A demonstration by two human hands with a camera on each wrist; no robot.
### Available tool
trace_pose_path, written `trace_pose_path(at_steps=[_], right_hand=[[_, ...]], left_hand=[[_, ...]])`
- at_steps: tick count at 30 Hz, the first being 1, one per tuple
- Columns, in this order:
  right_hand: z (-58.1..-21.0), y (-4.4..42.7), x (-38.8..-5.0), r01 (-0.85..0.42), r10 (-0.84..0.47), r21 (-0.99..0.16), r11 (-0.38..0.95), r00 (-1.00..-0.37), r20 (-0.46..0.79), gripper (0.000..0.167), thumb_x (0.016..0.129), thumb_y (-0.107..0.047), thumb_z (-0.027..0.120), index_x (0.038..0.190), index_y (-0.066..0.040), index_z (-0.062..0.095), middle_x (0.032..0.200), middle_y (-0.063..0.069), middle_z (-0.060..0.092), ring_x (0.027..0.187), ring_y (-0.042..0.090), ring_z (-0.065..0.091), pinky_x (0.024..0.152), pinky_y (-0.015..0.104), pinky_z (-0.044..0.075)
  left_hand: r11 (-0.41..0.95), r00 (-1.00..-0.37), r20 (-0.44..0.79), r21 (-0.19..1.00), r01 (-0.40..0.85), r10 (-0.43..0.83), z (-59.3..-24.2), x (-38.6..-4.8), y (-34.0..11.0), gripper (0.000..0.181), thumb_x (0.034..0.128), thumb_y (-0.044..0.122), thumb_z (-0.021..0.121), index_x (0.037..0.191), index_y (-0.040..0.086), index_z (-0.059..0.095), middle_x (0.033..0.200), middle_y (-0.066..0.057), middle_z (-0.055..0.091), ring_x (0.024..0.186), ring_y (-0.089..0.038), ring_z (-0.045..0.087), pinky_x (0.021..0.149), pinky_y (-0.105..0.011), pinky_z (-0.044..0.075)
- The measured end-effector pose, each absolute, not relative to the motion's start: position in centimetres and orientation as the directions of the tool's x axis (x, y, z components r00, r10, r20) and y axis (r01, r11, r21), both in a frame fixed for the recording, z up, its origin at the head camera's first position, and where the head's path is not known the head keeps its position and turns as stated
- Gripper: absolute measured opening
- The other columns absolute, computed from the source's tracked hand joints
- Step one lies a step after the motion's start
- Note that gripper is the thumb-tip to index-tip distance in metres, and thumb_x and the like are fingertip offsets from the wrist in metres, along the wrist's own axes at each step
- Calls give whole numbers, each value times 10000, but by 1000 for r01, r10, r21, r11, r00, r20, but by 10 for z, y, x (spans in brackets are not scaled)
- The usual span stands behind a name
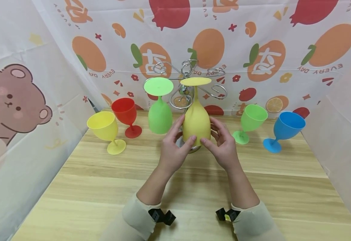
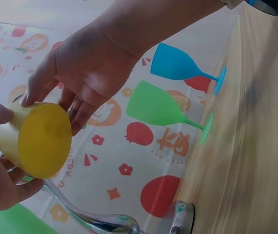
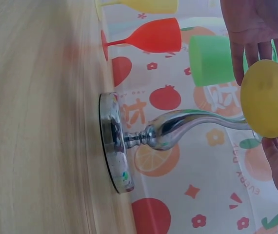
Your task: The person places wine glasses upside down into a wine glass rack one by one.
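Note:
A yellow goblet (image 1: 196, 125) is upside down, its foot up among the loops of a silver wire rack (image 1: 185, 89). My left hand (image 1: 173, 149) grips its bowl from the left side. From the other side my right hand (image 1: 223, 144) holds the same bowl, and both thumbs lie on the near face. In the right wrist view the goblet's open mouth (image 3: 268, 100) shows between the hands. Just left of it a green goblet (image 1: 160, 115) hangs inverted from the rack. Whether the yellow foot rests on a loop, I cannot tell.
On the wooden table, a yellow goblet (image 1: 103, 126) and a red goblet (image 1: 124, 112) stand upright at left. A green goblet (image 1: 253, 118) and a blue goblet (image 1: 288, 125) stand at right. The rack's round base (image 3: 113, 141) sits on the table before a fruit-print cloth (image 1: 175, 40).

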State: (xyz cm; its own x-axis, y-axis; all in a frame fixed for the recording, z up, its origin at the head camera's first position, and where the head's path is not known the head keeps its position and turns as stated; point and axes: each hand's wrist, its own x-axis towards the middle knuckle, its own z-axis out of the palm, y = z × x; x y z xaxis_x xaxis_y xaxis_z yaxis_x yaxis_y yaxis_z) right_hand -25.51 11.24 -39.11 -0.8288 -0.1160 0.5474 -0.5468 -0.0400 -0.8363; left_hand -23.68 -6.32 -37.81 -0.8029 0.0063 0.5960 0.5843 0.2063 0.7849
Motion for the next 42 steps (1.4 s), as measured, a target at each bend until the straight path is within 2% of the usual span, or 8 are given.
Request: trace_pose_path(at_steps=[4,11,18,28,34,36,42], right_hand=[[-392,112,-255,-546,-116,-838,10,-833,541,669,827,69,719,1435,-104,502,1345,35,490,1234,226,514,1062,323,461],[-394,108,-257,-574,-133,-817,56,-815,563,678,846,48,717,1458,-123,479,1365,60,477,1270,231,502,1062,327,458],[-396,105,-260,-613,-130,-789,44,-787,604,640,858,52,703,1446,-60,475,1406,101,508,1303,292,504,1073,305,441],[-394,102,-259,-610,-119,-789,76,-791,600,578,884,24,682,1426,-58,501,1443,67,532,1321,183,503,1094,296,420],[-378,99,-247,-586,-127,-805,89,-809,575,555,890,45,663,1413,40,477,1460,160,502,1354,238,481,1092,291,415],[-380,100,-249,-587,-131,-804,92,-808,575,554,891,46,660,1414,43,475,1469,169,490,1368,241,468,1091,284,412],[-392,103,-259,-585,-137,-804,107,-809,571,557,902,12,659,1431,-46,492,1504,58,471,1396,164,435,1090,256,398]], left_hand=[[195,-811,585,794,575,10,-378,-237,-65,641,889,138,728,1462,60,452,1470,-55,501,1320,-170,499,987,-388,521],[229,-814,580,791,568,17,-376,-239,-70,675,882,128,737,1473,38,422,1481,-75,485,1310,-195,514,1011,-343,503],[283,-803,597,768,575,11,-374,-239,-71,683,866,99,748,1456,0,417,1455,-120,504,1297,-218,533,1018,-305,492],[338,-785,620,741,581,-11,-376,-239,-70,688,853,94,762,1438,-7,414,1432,-121,496,1306,-230,518,1001,-312,505],[364,-785,619,735,572,-17,-377,-239,-69,702,859,113,760,1451,17,396,1430,-111,479,1310,-225,507,999,-323,507],[368,-781,624,731,575,-18,-377,-239,-68,713,858,118,762,1458,22,387,1425,-114,474,1311,-229,503,997,-334,510],[379,-776,631,723,577,-21,-377,-239,-68,740,857,122,764,1473,32,363,1420,-113,449,1320,-230,482,997,-347,509]])
